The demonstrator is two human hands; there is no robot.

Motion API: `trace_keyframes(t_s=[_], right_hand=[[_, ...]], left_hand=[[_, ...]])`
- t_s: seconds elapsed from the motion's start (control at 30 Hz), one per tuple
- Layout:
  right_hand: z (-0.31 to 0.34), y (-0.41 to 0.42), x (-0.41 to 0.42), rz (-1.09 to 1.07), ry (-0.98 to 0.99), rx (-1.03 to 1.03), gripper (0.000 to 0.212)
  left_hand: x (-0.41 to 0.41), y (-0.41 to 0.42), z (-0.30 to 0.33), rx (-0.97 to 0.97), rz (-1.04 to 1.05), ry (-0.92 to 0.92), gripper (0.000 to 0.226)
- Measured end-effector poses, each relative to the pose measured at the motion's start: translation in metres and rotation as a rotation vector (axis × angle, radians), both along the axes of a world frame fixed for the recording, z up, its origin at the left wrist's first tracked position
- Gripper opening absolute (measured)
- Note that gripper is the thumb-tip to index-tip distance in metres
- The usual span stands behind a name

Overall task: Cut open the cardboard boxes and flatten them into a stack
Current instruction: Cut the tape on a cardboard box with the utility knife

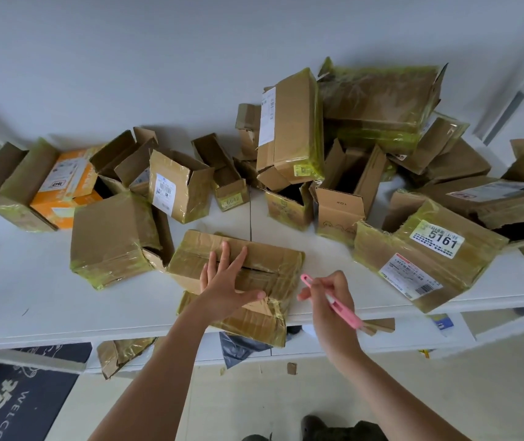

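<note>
Now | step: you are cutting the taped box (241, 265) at the worktop (47, 297) front edge | left hand (225, 281) presses flat on it | right hand (330, 297) beside it, grip closed round pink cutter (334, 302) | next: judged, blade to the taped seam.

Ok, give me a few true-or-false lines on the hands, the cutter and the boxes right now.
1. The left hand lies flat on the taped box. True.
2. The right hand holds a blue cutter. False: the cutter is pink.
3. The cutter is slicing the tape. False: it is held clear of the box, to its right.
4. The box labelled 5161 lies right of the hands. True.
5. The orange box sits at the far right. False: it is at the left.
</note>
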State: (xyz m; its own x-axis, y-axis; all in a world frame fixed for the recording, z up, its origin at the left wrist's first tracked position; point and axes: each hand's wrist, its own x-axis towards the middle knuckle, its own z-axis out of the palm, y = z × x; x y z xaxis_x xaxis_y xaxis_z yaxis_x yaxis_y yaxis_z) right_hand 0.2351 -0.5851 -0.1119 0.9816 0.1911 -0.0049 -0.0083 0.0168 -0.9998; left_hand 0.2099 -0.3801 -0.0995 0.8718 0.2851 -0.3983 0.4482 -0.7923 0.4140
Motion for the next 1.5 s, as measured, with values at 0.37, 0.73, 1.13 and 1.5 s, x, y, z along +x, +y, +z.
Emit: trace_keyframes(t_s=[0.37,0.73,1.13,1.5], right_hand=[[-0.008,-0.03,-0.023,0.071,-0.044,-0.06,0.01],[-0.059,-0.044,0.075,0.212,-0.386,-0.764,0.012],[-0.026,-0.015,0.091,0.312,-0.407,-1.04,0.053],[-0.004,0.049,0.021,0.66,-0.432,-0.515,0.036]], left_hand=[[0.001,-0.001,0.004,-0.07,0.063,0.014,0.093],[-0.005,0.008,0.003,0.113,-0.003,0.017,0.078],[-0.037,0.016,0.014,0.044,0.179,-0.002,0.09],[-0.045,0.026,0.011,-0.25,0.772,-0.256,0.123]])
